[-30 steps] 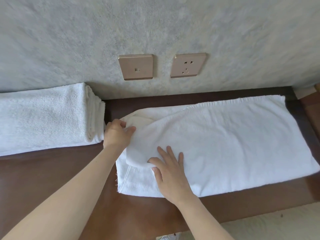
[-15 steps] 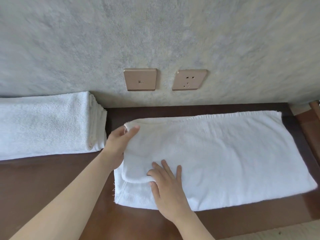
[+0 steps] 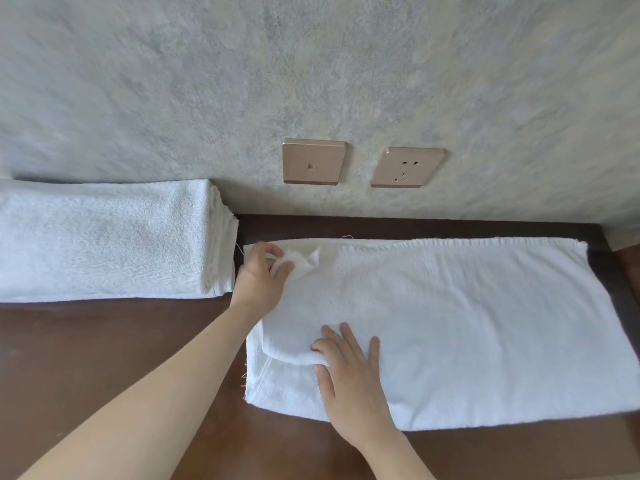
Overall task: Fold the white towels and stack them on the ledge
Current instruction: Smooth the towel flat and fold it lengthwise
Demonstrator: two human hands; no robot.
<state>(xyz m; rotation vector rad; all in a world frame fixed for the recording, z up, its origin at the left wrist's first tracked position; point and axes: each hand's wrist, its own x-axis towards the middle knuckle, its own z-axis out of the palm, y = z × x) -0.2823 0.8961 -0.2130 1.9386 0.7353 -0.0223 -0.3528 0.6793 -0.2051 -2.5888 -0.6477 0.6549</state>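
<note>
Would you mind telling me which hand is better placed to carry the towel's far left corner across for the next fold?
The left hand: it already pinches that corner of the towel, while the right hand lies flat, pinning the near fold.

— What is everything resting on?

— A dark brown wooden ledge (image 3: 104,358) that runs along the foot of a grey textured wall; its surface is smooth and a little glossy.

— And what lies on it?

— Two things. On the left, pushed back against the wall, a stack of folded white towels (image 3: 104,244), its layered edges facing right. Just beside it to the right, with a narrow strip of bare wood between them, a white towel (image 3: 467,323) lies spread lengthways, doubled over, reaching to the right edge of the view.

— Is the towel flat?

— Mostly. Its left end is rumpled, the upper layer turned back.
</note>
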